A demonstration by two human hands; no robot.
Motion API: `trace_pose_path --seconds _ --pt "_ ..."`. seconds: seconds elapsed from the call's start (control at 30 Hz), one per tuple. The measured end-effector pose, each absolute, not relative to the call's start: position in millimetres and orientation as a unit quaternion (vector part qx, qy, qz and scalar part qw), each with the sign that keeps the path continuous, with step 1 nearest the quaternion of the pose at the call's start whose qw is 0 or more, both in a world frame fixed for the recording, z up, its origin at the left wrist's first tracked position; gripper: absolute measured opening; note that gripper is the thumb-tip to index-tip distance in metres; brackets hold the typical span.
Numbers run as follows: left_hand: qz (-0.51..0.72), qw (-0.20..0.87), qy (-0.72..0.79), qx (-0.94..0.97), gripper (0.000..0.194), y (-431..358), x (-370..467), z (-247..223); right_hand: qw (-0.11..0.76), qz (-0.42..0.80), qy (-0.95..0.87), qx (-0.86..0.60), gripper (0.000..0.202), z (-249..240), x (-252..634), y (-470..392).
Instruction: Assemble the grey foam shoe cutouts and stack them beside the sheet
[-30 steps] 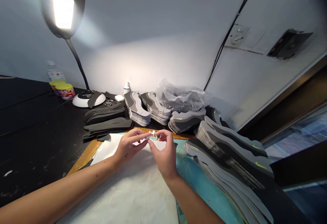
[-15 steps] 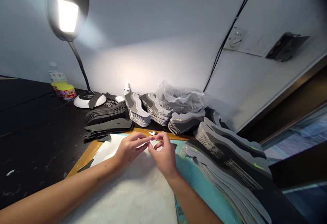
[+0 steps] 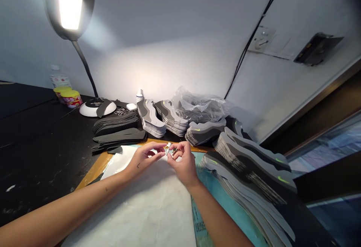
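Note:
In the middle of the view, both hands meet over the work sheet. My left hand point(image 3: 145, 159) pinches one side of a small whitish, ring-like piece point(image 3: 167, 150), thumb and index finger closed. My right hand point(image 3: 182, 162) grips its other side between thumb and fingertips. The piece is too small to name, and the fingers partly cover it. Just beyond the fingertips shows a small white object point(image 3: 169, 144), its kind unclear. Below the hands spreads a white sheet point(image 3: 146, 209), lying on a teal mat point(image 3: 222, 194).
Stacks of grey shoe-upper pieces point(image 3: 254, 164) with yellow-green marks line the right and back. Black cut pieces point(image 3: 120, 136) lie at left. Behind are a plastic bag point(image 3: 197, 106), a small white bottle point(image 3: 139, 96), a lit lamp point(image 3: 70, 10) and yellow-lidded tubs point(image 3: 72, 98).
My fingertips have drawn slightly apart, and the small whitish piece now shows between them. The left hand has tilted and shifted a little left. The whole view has moved slightly.

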State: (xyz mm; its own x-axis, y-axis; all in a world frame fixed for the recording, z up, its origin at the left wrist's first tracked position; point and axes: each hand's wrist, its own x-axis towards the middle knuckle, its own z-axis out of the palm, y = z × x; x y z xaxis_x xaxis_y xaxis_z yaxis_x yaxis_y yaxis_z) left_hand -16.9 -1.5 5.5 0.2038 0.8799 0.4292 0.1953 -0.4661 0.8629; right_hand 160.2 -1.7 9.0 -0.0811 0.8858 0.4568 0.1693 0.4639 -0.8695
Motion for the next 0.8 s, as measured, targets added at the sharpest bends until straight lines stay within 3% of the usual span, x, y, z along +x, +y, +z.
trace_pose_path --seconds 0.3,0.8 --pt "0.505 0.393 0.407 0.651 0.027 -4.3 -15.2 8.2 0.548 0.359 -0.653 -0.38 0.03 9.5 160.5 -4.3" --pt "0.514 0.352 0.412 0.665 0.024 -6.9 -12.9 14.8 0.541 0.347 -0.665 -0.382 0.035 10.5 162.1 -5.5"
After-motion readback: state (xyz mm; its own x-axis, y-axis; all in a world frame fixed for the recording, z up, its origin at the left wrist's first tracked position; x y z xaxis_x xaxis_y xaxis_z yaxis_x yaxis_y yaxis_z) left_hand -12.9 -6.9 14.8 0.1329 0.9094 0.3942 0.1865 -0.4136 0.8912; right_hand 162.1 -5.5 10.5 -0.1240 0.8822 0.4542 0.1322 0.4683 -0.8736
